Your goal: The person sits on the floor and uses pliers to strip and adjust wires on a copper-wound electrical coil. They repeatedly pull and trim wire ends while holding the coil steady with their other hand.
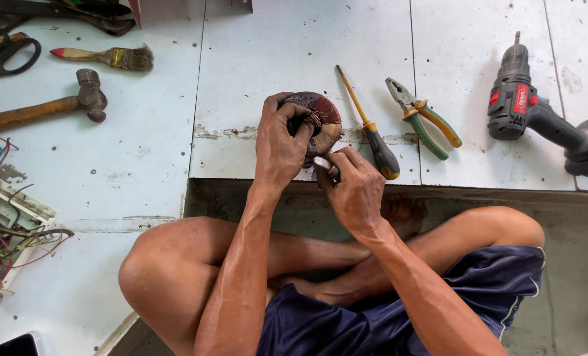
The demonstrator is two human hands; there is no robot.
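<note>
Toroidal coil [319, 124], dark red-brown tape with bare copper strands at its centre, stands on edge on the pale panel floor [294, 46], just at the lip of the sunken recess [570, 217] where the person sits cross-legged. Left hand [280, 142] wraps over the coil's top, grip clamped on it, fingers hooked toward the copper bundle. Right hand [353, 184] is closed on a small whitish tool or blade [323, 163], tip against the coil's lower edge; its exact kind is too small to tell. Risk, as judged: the tool points toward the left hand's fingers, so a slip off the rounded tape could cut them or nick the winding's enamel. The coil rests on a narrow edge; if the left-hand grip loosens it could roll into the recess. Loose copper ends could prick a fingertip. Just to the right lie a yellow-handled screwdriver [369, 128], green-handled pliers [422, 118] and a cordless drill [537, 112]; well to the left a hammer [43, 105], a paintbrush [106, 57] and a tangle of wires [4, 217].
</note>
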